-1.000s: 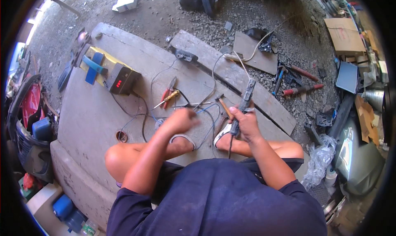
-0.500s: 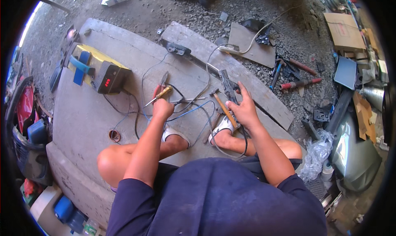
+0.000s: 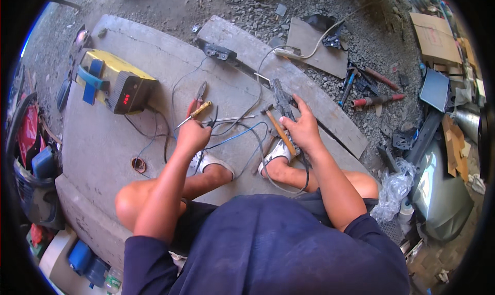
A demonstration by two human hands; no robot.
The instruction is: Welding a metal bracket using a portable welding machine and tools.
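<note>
My left hand (image 3: 194,135) is closed in a fist above the slab, round a slim black thing (image 3: 214,118) that pokes out beside the fingers; its kind is mostly hidden. Just beyond the fist lie a screwdriver (image 3: 202,109) with a yellow handle and red-handled pliers (image 3: 197,100). My right hand (image 3: 303,127) grips a long dark grey plastic part (image 3: 282,96) along its right side, thumb on top and fingers spread along the edge. A hammer (image 3: 282,132) with a wooden handle rests beside my right foot, under that part.
A yellow box (image 3: 116,81) with a red lit display stands at the left, its cables trailing across the concrete slab (image 3: 154,42). A small round brown container (image 3: 138,164) sits nearer. Another dark part (image 3: 219,52) and a power strip (image 3: 287,53) lie beyond. Car panels and cardboard crowd the right.
My left hand has shifted a little to the left, and the black thing now shows more plainly beside it. The right hand keeps its hold, with its fingers lying closer to the part.
</note>
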